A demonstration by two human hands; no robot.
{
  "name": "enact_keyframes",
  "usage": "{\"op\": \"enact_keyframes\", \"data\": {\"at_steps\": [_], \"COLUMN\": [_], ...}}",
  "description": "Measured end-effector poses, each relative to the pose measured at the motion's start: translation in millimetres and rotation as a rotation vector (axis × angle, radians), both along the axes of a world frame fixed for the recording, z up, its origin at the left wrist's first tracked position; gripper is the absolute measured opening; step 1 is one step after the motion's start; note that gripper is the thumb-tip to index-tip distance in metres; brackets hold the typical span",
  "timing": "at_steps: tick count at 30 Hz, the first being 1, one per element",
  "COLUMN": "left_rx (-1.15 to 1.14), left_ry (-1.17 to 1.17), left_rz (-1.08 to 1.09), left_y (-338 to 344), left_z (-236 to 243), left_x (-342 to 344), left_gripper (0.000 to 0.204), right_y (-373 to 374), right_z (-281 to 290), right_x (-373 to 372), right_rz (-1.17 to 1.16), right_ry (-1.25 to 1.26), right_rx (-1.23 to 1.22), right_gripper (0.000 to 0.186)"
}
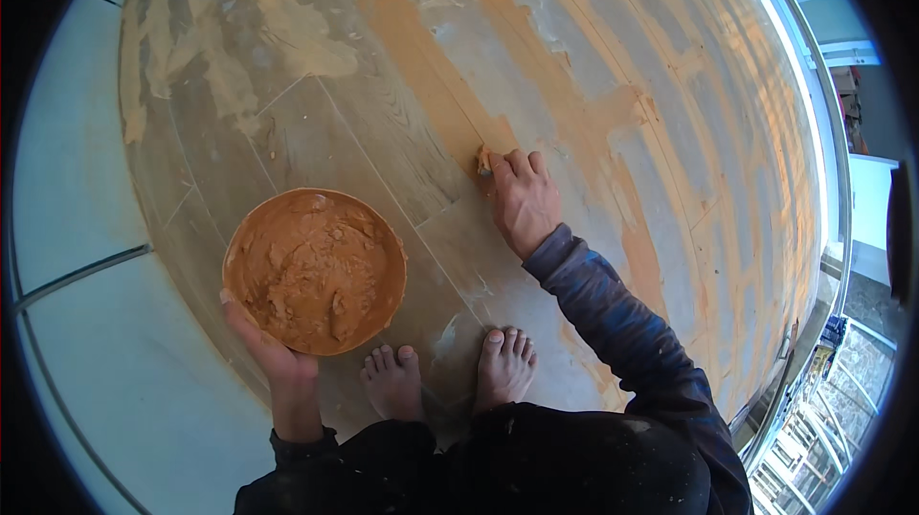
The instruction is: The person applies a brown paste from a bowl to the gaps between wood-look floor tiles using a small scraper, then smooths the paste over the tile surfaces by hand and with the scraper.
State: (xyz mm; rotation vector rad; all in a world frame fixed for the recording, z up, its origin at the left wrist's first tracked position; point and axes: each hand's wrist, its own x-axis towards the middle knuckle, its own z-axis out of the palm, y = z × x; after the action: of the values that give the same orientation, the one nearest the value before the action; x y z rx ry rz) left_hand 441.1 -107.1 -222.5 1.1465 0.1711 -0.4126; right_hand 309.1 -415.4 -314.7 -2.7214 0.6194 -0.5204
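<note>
A round bowl (pixel 314 271) of thick orange-brown paste rests in my left hand (pixel 273 347), whose fingers cup its lower-left side. My right hand (pixel 525 199) is closed on a small paste-smeared piece (pixel 483 160), too covered to make out, at the floor. It is at the lower end of an orange paste band (pixel 402 46) on the wood-look tiles (pixel 369 151). Further bands of orange and paler paste run along the tile joints above and to the right.
My bare feet (pixel 392 381) are just below the bowl and my right hand. Large pale tiles (pixel 86 352) border the wood-look floor on the left. A metal-framed edge (pixel 833 132) curves along the right, with railings and stacked items beyond it.
</note>
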Motion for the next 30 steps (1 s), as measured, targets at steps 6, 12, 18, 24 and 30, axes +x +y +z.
{"op": "enact_keyframes", "data": {"at_steps": [6,12,18,24,30], "left_rx": [0.078,0.074,0.084,0.104,0.124], "left_ry": [0.053,-0.016,0.034,0.018,0.049], "left_rz": [0.063,0.067,0.073,0.104,0.123], "left_y": [-9.9,-6.2,-21.6,-17.0,-22.1], "left_z": [1.7,6.1,10.7,13.9,9.7], "left_x": [-7.0,-8.2,-12.7,-8.5,-10.8], "left_gripper": [0.069,0.067,0.063,0.066,0.067], "right_y": [91.2,40.1,85.3,79.2,-3.4], "right_z": [-15.1,-1.4,-42.1,-24.0,-45.5], "right_x": [-3.1,-17.5,-10.8,-10.1,-25.9], "right_rz": [0.086,-0.019,0.081,0.045,-0.240], "right_ry": [0.043,-0.090,0.071,-0.047,0.107], "right_rx": [0.085,0.234,0.084,0.466,0.138], "right_gripper": [0.040,0.039,0.036,0.043,0.040]}}
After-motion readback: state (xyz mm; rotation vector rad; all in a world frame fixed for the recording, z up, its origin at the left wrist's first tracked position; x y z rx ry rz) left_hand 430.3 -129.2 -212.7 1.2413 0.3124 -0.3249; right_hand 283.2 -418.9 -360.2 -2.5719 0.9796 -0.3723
